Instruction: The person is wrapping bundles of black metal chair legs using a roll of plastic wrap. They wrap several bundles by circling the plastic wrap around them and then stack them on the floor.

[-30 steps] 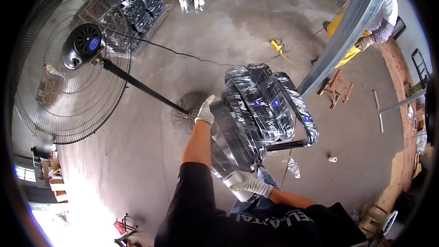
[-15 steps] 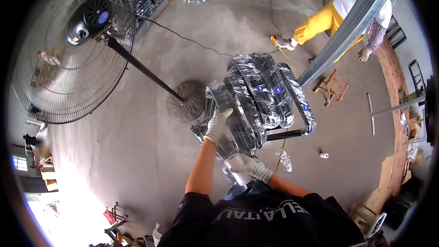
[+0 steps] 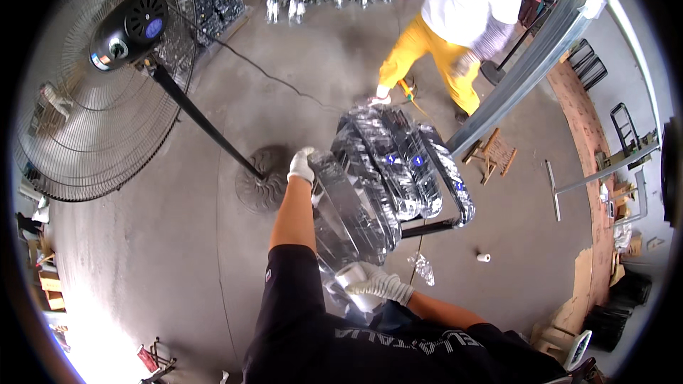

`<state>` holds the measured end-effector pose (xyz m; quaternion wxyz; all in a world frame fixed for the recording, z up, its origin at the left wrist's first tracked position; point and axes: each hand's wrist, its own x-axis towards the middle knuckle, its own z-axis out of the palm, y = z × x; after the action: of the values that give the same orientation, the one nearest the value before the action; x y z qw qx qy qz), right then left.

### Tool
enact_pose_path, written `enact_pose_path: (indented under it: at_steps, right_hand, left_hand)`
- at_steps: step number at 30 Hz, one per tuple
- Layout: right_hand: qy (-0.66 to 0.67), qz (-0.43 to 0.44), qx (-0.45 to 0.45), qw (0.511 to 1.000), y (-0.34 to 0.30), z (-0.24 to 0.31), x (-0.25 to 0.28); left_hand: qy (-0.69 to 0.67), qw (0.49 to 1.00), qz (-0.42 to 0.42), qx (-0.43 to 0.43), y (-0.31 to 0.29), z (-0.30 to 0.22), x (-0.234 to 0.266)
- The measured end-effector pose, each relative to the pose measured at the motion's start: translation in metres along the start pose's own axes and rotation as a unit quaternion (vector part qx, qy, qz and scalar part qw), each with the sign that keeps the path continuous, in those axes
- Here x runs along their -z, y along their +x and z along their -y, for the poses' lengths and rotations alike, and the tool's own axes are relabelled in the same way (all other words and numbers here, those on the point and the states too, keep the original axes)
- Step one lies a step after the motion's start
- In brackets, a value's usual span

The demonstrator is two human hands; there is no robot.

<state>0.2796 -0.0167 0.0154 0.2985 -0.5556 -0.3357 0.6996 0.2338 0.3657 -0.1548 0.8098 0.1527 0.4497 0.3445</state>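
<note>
My right hand [image 3: 384,285], in a striped white glove, is closed around a white roll of clear stretch film [image 3: 358,286] close to my body. Clear film [image 3: 334,235] extends from the roll over the nearest black bundle [image 3: 352,206]. My left hand [image 3: 302,165], also gloved, has its fingers curled at the far left end of that bundle; what they hold is hidden. Further film-wrapped black bundles [image 3: 391,160] with round blue stickers stand side by side to the right. A black tubular frame [image 3: 430,228] shows under them.
A large black pedestal fan [image 3: 128,32] stands left, its round base [image 3: 263,179] beside the bundles. A person in yellow trousers [image 3: 427,46] is beyond them. Right are a grey metal post [image 3: 530,71], a wooden folding stool [image 3: 489,154] and a small white roll [image 3: 484,257]. A cable [image 3: 270,77] crosses the floor.
My left hand has moved away from me and left, off the bundle's top to its far end. The person in yellow trousers has stepped left. My right hand still grips the roll.
</note>
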Motion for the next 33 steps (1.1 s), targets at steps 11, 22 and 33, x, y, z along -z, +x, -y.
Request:
enact_pose_path:
  at_steps: [11, 22, 33]
  right_hand:
    - [-0.135, -0.026, 0.003, 0.991, 0.009, 0.019, -0.025]
    - [-0.106, -0.055, 0.057, 0.991, 0.028, -0.038, -0.020]
    - [0.071, 0.039, 0.063, 0.995, 0.004, -0.022, -0.040]
  left_hand:
    - [0.273, 0.957, -0.086, -0.051, -0.028, 0.041, 0.029]
    - [0.475, 0.848, 0.192, -0.137, -0.318, 0.065, -0.032]
    - [-0.138, 0.983, 0.092, -0.080, -0.341, 0.082, 0.074]
